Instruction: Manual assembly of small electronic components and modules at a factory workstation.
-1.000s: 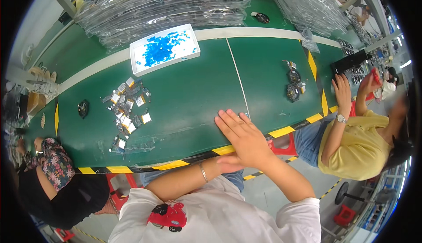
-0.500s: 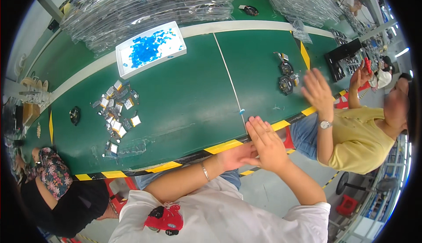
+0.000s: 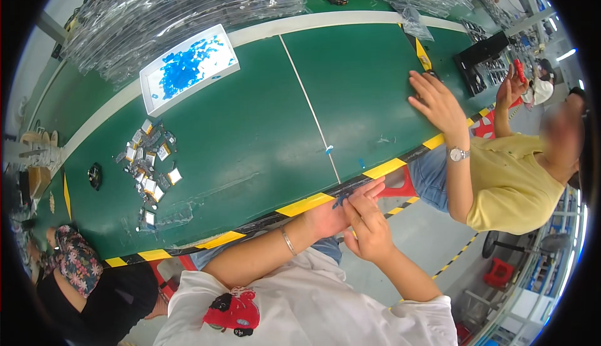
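My left hand (image 3: 328, 217) lies palm up at the striped table edge, fingers stretched out and wearing a bracelet. Over its palm, my right hand (image 3: 369, 228) bends its thumb and fingers together in a pinch. A small dark blue bit (image 3: 341, 199) shows by the fingertips, too small to name. Beyond my hands, a little blue piece (image 3: 362, 163) lies on the green table, and another blue scrap (image 3: 329, 150) sits on the white line. To the left is a pile of small silver battery-like cells with dark parts (image 3: 150, 158).
A white tray (image 3: 235, 64) of blue bits stands at the back left, before stacked clear plastic trays (image 3: 188, 8). A round black part (image 3: 94, 176) lies far left. On the right, a co-worker's hand (image 3: 438, 103) covers the table near a black bin (image 3: 482, 61).
My right hand has gone from flat on the left to pinching over its palm. The co-worker's hand has moved forward over the round black parts. A blue piece now shows near the edge.
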`<state>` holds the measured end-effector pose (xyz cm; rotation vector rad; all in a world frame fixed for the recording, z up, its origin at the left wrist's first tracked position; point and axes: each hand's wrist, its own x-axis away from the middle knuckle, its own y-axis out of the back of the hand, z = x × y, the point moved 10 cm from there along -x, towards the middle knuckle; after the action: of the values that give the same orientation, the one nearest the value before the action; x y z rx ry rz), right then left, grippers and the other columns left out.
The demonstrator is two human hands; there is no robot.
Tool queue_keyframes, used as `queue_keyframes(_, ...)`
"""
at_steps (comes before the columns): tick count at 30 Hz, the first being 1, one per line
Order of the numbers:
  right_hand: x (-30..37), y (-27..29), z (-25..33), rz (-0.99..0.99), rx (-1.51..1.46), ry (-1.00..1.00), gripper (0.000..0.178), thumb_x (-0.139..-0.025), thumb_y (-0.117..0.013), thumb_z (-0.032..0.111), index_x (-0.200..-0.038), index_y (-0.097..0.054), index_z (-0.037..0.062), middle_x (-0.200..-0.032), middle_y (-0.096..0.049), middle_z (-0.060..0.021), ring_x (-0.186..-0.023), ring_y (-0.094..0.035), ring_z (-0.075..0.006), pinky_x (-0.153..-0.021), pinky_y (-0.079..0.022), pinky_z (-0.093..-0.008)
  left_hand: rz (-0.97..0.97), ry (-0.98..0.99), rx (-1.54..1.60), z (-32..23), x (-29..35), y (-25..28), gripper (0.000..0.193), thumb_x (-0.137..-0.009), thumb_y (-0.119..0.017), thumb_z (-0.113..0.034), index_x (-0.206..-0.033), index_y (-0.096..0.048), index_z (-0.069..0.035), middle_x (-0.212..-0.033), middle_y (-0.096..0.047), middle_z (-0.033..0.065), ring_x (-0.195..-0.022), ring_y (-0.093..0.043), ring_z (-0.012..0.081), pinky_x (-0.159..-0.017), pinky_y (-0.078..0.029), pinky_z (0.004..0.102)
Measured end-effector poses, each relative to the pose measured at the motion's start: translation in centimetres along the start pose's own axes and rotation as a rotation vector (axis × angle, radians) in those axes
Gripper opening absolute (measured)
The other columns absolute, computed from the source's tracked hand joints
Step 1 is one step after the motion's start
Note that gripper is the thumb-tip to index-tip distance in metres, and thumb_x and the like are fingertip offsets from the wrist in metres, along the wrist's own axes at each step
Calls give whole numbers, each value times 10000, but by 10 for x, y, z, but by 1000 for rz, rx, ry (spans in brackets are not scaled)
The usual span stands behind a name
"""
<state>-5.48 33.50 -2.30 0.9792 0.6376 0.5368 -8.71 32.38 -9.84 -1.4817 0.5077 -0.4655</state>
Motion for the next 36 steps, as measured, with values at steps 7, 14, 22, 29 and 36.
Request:
queue_keyframes(7,-19,24,-12,-226,-147,-100,309,-648,-552,-104,-932,-654,-37,-946,-609,-148,-890,-609,-312,-751,-510,-374,-30,27,-65,8,3,8,529,-1006,-269,-378,-1389,-361,-25,-1456,-351,126,-1357,-312,239,-1107,-292,384)
queue_keyframes(14,-14,38,-31,-271,-165,-237,355,-650,-463,-177,-920,-657,-52,-957,-653,-160,-820,-653,-269,-719,-530,-312,-48,-1,-92,7,1,15,545,-995,-291,-402,-1376,-389,-25,-1439,-379,119,-1331,-354,237,-1098,-307,379)
queue_keyframes(22,-12,35,-29,-166,-208,-315,425,-656,-452,-147,-1029,-620,-33,-976,-666,-167,-830,-654,-293,-733,-523,-338,-55,-1,-102,3,2,13,592,-978,-306,-445,-1374,-385,-12,-1440,-374,144,-1334,-353,252,-1082,-329,384)
queue_keyframes(29,-8,36,-26,-319,-326,-374,316,-747,-503,-87,-1039,-611,-31,-979,-647,-186,-786,-657,-267,-718,-522,-351,-130,20,-69,2,3,9,581,-984,-307,-431,-1380,-374,-11,-1437,-378,146,-1339,-345,251,-1069,-344,367)
queue_keyframes(36,17,10,-61,-717,-877,-470,304,-936,-344,51,-1176,-477,-80,-1082,-616,-241,-927,-624,-280,-797,-504,-355,-84,-30,158,5,3,9,428,-983,-364,-349,-1256,-475,-38,-1231,-525,83,-1136,-485,201,-1040,-378,361)
